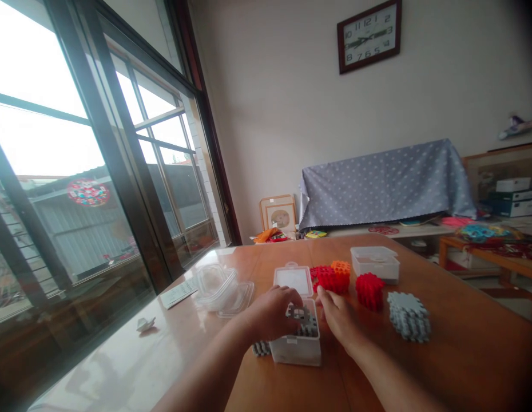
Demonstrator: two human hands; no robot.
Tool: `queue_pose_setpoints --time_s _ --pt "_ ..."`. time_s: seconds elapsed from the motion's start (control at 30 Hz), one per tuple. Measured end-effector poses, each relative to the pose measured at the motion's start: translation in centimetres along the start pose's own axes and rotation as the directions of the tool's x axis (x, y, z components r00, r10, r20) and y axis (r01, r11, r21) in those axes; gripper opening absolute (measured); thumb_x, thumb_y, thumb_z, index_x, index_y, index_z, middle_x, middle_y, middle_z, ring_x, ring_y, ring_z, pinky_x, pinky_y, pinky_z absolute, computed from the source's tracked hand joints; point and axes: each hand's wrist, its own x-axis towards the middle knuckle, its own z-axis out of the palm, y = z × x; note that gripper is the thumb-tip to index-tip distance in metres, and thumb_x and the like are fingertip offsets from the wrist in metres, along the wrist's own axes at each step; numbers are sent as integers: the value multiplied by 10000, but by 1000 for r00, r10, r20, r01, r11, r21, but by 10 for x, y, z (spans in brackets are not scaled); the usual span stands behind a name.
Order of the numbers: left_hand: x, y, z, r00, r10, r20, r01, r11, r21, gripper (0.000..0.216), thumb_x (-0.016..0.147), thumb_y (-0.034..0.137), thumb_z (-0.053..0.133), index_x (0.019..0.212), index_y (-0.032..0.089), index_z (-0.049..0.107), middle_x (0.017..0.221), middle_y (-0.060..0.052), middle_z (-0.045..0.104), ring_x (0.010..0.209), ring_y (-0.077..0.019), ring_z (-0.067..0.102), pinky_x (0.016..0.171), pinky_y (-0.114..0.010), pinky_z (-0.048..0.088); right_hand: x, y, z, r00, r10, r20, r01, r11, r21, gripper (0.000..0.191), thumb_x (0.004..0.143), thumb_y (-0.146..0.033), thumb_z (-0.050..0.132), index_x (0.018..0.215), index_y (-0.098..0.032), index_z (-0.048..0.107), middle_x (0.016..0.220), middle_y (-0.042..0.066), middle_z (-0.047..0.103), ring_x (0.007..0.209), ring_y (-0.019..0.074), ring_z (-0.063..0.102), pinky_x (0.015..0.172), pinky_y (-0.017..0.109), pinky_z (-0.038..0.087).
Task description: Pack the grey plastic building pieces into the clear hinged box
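A clear plastic box (pixel 296 350) with its lid (pixel 293 280) swung back stands in front of me. Grey toothed pieces (pixel 308 327) lie inside it. My left hand (pixel 277 312) reaches over the box's left side, fingers curled down around a grey toothed piece (pixel 295 312) at the opening. Along the right wall is my right hand (pixel 337 315), fingers stretched out and holding nothing visible; whether it touches the box I cannot tell. More grey pieces (pixel 261 348) show partly behind the left wrist.
Stacks of red toothed pieces (pixel 333 280), orange ones (pixel 341 266), another red stack (pixel 369 290) and a grey stack (pixel 408 316) stand on the wooden table (pixel 377 372). A second clear box (pixel 375 264) is behind them. Clear containers (pixel 214 286) and a small whitish object (pixel 146 324) lie left.
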Motion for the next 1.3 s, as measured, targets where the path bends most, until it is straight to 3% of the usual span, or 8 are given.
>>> queue_pose_setpoints --time_s 0.33,0.43,0.6,0.73,0.9,1.07,1.3 --pt "10 -11 25 997 -68 45 69 997 -28 283 731 198 723 1012 219 703 1101 -48 663 865 -184 653 743 -254 518 0 -1 -1 1000 -28 -12 29 999 26 654 948 -755 323 767 -217 648 578 16 638 597 219 616 615 300 436" --pt "12 -9 24 996 -41 76 41 999 4 200 778 159 649 948 212 741 1081 -44 680 868 -172 659 775 -247 520 1 0 0 999 -35 -22 35 999 26 650 950 -753 327 753 -219 640 563 12 620 589 216 604 610 301 424" --pt "13 0 24 991 22 133 -24 1000 13 290 801 86 559 936 212 783 993 -37 744 921 -191 681 864 -265 521 1 1 0 999 -43 -23 43 999 22 646 953 -753 328 749 -221 632 562 9 609 584 211 593 613 302 420" --pt "6 2 11 999 16 38 -15 1000 -25 330 807 88 550 1021 200 775 1022 -46 742 932 -190 681 862 -269 524 2 2 0 998 -47 -32 48 998 37 638 955 -750 335 750 -224 632 552 3 603 583 209 596 612 299 423" --pt "-15 -15 -24 997 -48 -61 44 997 -60 329 831 107 545 1074 212 740 1056 -41 719 961 -181 671 868 -287 520 1 4 -1 999 -25 -28 26 999 44 614 951 -739 361 740 -227 627 534 -1 594 555 203 587 588 295 413" --pt "-43 -39 -44 988 -153 -30 150 985 -80 346 784 154 671 1123 213 703 1112 -51 715 1026 -216 662 894 -331 528 0 4 -1 999 -43 -24 43 999 29 597 952 -719 377 731 -228 633 544 5 604 577 207 593 619 303 418" --pt "-63 -52 -38 982 -188 32 190 976 -105 496 691 187 786 1171 210 665 1174 -77 688 1085 -254 645 949 -371 522 -1 2 -3 1000 -29 -5 29 999 15 602 952 -728 367 752 -226 633 535 -6 584 594 213 601 644 310 429"
